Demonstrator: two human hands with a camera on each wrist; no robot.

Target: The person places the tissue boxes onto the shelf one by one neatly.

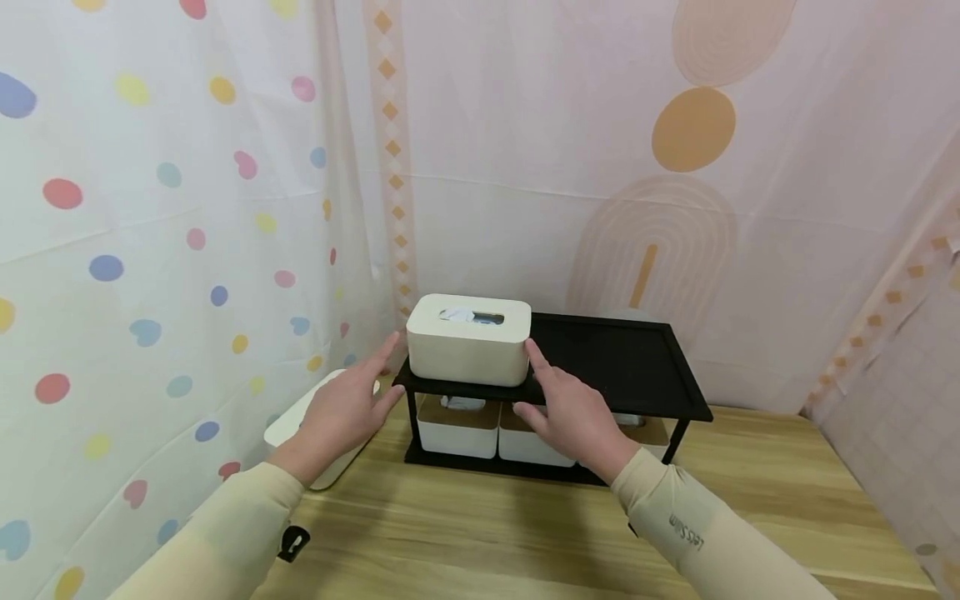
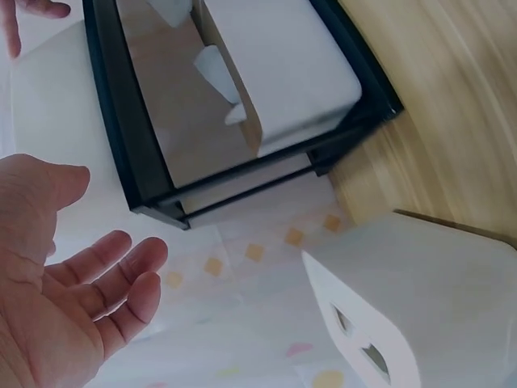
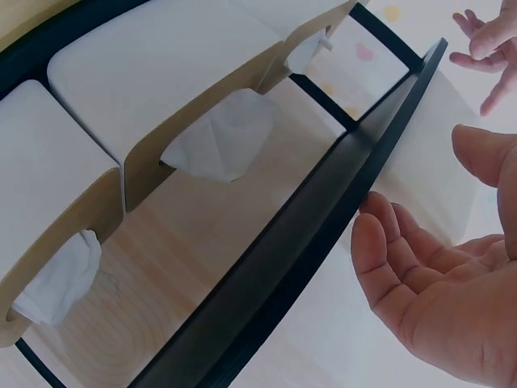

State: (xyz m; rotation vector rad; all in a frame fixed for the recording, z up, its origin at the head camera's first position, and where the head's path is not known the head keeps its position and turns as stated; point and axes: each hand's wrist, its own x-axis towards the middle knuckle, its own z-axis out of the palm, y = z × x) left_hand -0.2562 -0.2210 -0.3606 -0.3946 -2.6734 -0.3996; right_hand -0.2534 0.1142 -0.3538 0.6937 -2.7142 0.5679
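A white tissue box [image 1: 468,358] with a slot in its lid and a bit of tissue showing sits on the left end of a black two-tier shelf [image 1: 622,358]. My left hand [image 1: 341,417] is beside its left side, fingers loosely extended; whether it touches the box is unclear. At the box's right side is my right hand [image 1: 577,412], the index fingertip at or very near the wall. In the right wrist view that hand's fingers [image 3: 420,267] are gently bent beside the shelf's top edge. Neither hand grips anything.
Under the shelf top stand three white boxes [image 1: 457,437] with wood-coloured lids and tissues poking out. Another white slotted box [image 2: 436,283] is on the wooden table [image 1: 465,533], left of the shelf. Patterned curtains [image 1: 487,150] hang behind and at the sides.
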